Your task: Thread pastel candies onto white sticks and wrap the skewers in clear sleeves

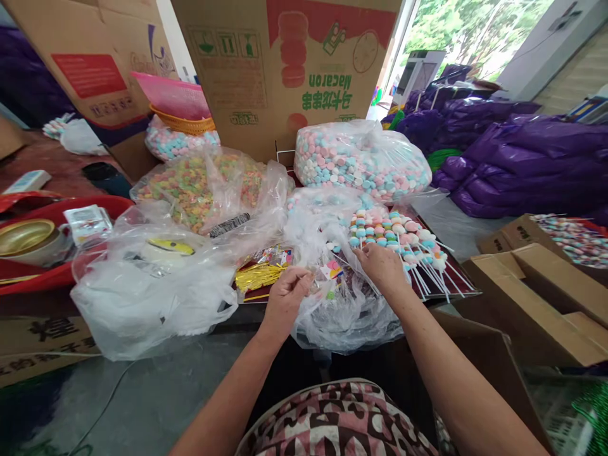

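Observation:
My left hand [289,296] is closed in a pinch over a heap of clear plastic bags [349,323]. A bit of clear film shows by its fingertips, but what they grip is too small to tell. My right hand [382,269] is closed too, its fingertips at the near ends of the marshmallow skewers [380,231]; whether it grips a stick is hidden. Those skewers, pink, white, blue and orange on white sticks, lie in a row on the dark red tabletop. Left of my left hand is a bundle of gold twist ties [259,277].
Behind stand a bag of loose marshmallows [361,161], a bag of small colourful candies [190,190] and a large carton [247,76]. A white plastic bag [156,297] lies left. At right are open boxes [536,297] and purple bundles [532,164].

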The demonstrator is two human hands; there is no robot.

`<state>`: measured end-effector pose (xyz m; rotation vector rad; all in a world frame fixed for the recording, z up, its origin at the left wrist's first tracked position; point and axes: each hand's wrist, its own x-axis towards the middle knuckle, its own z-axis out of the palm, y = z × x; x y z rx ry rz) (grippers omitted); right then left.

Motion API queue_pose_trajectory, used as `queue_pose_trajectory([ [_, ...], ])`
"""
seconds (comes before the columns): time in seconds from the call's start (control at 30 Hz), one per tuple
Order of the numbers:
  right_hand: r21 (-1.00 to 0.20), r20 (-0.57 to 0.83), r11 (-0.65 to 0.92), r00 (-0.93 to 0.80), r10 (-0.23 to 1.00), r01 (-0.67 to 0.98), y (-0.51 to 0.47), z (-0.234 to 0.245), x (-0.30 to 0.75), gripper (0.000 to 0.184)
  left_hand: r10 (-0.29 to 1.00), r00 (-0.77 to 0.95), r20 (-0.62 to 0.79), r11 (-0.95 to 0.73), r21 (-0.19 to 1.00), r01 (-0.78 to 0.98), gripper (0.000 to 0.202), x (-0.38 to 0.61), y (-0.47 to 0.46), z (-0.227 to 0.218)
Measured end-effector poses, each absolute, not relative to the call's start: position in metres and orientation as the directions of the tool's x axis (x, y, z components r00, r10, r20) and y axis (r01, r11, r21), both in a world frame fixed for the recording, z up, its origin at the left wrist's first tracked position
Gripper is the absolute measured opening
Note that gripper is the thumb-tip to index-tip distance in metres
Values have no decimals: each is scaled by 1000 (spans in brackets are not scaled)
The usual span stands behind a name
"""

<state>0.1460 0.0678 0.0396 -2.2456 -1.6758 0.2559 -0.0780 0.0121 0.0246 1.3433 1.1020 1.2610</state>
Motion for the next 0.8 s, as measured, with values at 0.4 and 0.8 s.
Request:
queue_pose_trajectory([
  [0.4,-616,34,-230,318,947,753,64,22,162,27,999,38,-25,42,842,-538,32,-89,22,21],
  [0.8,-947,92,24,200,975,319,-37,34,181,31,997,75,-13,52,828,-558,32,-88,23,18],
])
